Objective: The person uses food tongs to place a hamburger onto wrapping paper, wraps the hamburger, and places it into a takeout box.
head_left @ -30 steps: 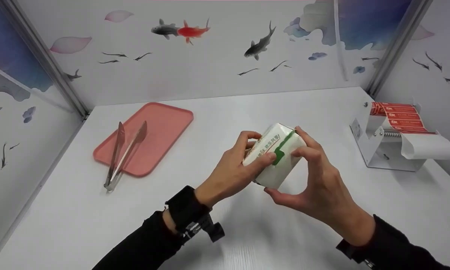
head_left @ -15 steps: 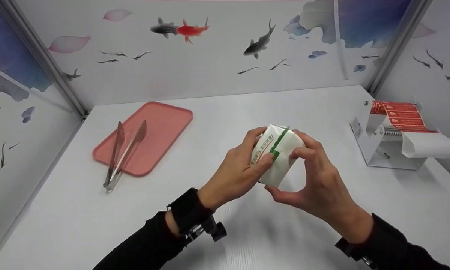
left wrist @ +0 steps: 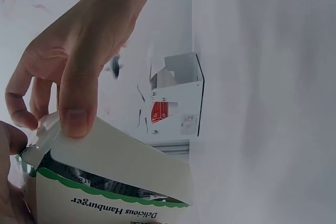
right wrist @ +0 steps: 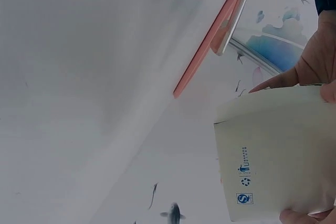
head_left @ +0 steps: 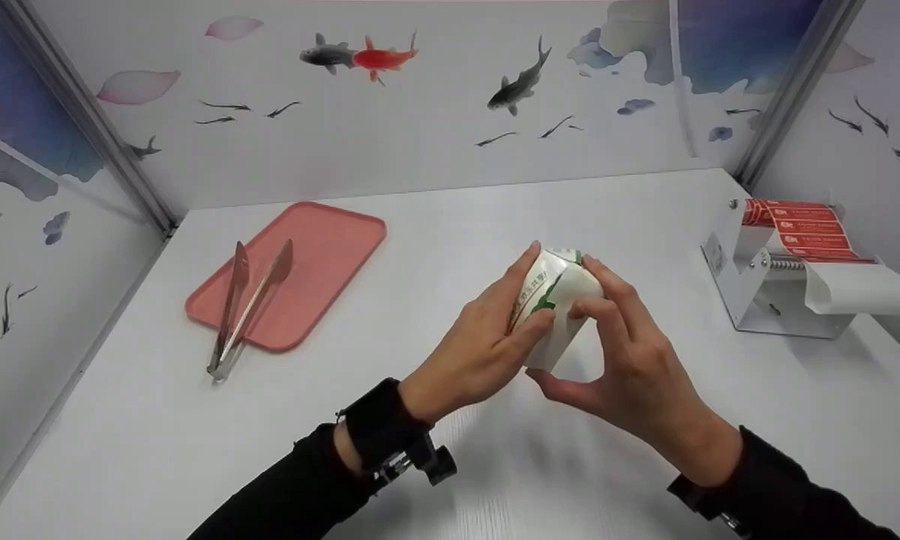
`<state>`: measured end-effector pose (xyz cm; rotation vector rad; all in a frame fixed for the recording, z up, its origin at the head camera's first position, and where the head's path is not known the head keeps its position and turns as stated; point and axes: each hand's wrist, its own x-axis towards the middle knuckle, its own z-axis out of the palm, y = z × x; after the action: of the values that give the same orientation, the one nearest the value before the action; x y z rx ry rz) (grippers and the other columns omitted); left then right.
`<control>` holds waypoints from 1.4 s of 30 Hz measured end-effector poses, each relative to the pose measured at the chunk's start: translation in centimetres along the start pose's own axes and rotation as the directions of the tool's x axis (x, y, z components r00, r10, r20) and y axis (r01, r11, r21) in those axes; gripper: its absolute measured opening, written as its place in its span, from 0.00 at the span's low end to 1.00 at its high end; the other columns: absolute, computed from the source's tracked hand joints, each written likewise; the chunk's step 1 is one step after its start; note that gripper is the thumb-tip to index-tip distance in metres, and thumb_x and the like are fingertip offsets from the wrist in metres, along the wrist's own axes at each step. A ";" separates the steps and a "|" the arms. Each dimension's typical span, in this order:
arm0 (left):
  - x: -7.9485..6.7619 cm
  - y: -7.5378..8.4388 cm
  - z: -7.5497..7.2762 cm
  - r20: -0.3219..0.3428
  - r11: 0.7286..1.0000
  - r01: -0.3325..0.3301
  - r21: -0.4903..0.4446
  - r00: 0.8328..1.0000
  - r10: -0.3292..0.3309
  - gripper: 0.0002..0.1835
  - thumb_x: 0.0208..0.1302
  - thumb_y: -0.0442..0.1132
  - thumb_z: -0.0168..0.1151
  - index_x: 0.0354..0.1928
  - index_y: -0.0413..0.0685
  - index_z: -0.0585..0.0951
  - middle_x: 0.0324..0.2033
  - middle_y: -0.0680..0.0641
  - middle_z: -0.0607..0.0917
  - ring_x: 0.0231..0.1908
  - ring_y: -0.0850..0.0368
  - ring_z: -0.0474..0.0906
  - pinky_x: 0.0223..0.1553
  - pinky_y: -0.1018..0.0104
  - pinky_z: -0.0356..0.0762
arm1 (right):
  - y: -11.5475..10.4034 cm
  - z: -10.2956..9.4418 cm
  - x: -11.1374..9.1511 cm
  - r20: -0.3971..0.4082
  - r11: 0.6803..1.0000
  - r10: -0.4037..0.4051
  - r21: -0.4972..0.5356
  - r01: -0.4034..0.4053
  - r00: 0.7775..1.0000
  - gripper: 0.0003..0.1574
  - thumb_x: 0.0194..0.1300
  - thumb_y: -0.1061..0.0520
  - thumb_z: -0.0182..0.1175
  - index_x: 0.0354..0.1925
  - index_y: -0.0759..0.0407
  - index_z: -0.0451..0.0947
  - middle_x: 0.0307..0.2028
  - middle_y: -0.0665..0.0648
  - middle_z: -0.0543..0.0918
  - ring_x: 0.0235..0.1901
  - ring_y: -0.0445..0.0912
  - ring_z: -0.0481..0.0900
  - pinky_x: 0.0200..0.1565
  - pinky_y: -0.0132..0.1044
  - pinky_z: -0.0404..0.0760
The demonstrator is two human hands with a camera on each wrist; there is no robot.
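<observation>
In the head view, both hands hold a white paper hamburger box (head_left: 570,277) in the air above the table. My left hand (head_left: 476,349) grips its left side, thumb across the near face. The right hand (head_left: 637,367) pinches the right side, fingertips along the upper edge and thumb at the bottom corner. A green-edged flap and "Delicious Hamburger" print show on the box (left wrist: 121,161) in the left wrist view, with a dark gap beside the scalloped edge. Small blue marks are on the plain box face (right wrist: 273,156) in the right wrist view. Its inside is mostly hidden.
A pink tray (head_left: 345,255) lies at the back left of the white table (head_left: 435,225). Metal tongs (head_left: 244,307) rest across it, their joined end past its edge. At the right stands a white dispenser (head_left: 776,307) with a red label roll (head_left: 810,229). Printed panels (head_left: 420,150) surround the table.
The box has turned to stand more upright and shifted slightly right. My left hand has moved a little right, its fingers now straighter along the box's side. The right hand has barely moved.
</observation>
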<state>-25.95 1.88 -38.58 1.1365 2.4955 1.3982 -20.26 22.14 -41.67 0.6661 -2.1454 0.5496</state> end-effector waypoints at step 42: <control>0.0 -0.4 0.4 -0.036 0.999 0.002 -0.041 0.999 -0.003 0.35 0.86 0.49 0.47 0.87 0.52 0.52 0.60 0.44 0.79 0.54 0.53 0.77 0.51 0.62 0.82 | 1.3 1.0 -0.5 -0.124 0.988 -0.066 0.134 0.083 0.990 0.65 0.42 0.50 0.87 0.69 0.74 0.65 0.72 0.71 0.75 0.77 0.54 0.73 0.75 0.33 0.71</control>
<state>-26.02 1.98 -39.11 1.1097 2.4789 1.4756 -21.40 22.70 -42.88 0.7673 -1.9761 0.6852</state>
